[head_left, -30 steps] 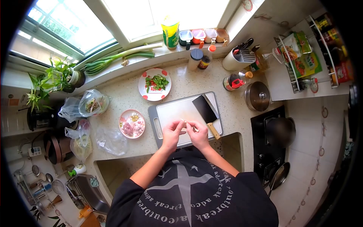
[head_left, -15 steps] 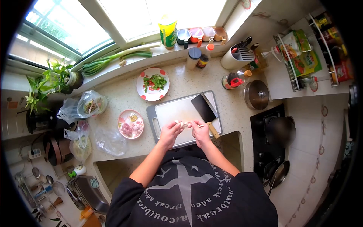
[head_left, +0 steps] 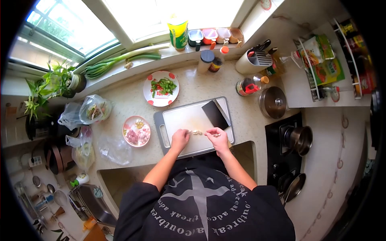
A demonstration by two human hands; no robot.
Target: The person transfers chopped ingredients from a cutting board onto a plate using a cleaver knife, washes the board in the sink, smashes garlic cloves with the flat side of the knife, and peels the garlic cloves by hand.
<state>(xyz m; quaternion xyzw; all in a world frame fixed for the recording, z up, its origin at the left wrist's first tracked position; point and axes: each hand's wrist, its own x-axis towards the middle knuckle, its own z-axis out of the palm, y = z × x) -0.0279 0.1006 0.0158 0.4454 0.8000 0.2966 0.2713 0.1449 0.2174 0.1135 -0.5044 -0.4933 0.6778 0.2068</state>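
Observation:
Several pale garlic cloves (head_left: 196, 132) lie on the white cutting board (head_left: 181, 117) between my two hands. Just left of them is my left hand (head_left: 180, 139), its fingers curled together at the board; what they pinch, if anything, is hidden. My right hand (head_left: 219, 140) is closed on a small pale piece of garlic (head_left: 216, 135), just right of the cloves. Beyond it, a dark-bladed cleaver (head_left: 215, 114) rests on the board's right side, its handle mostly covered by my right hand.
A plate (head_left: 149, 97) of chopped green and red peppers stands behind the board. To the left are a pink-rimmed plate (head_left: 126, 138) of meat and plastic bags (head_left: 95, 109). A knife block (head_left: 245, 64), bottles and a lidded pot (head_left: 273, 103) stand right, beside a stove (head_left: 273, 160). The sink is in front.
My hands were together holding garlic; they have moved apart. Several cloves now lie on the board between them. The cleaver stays put on the board.

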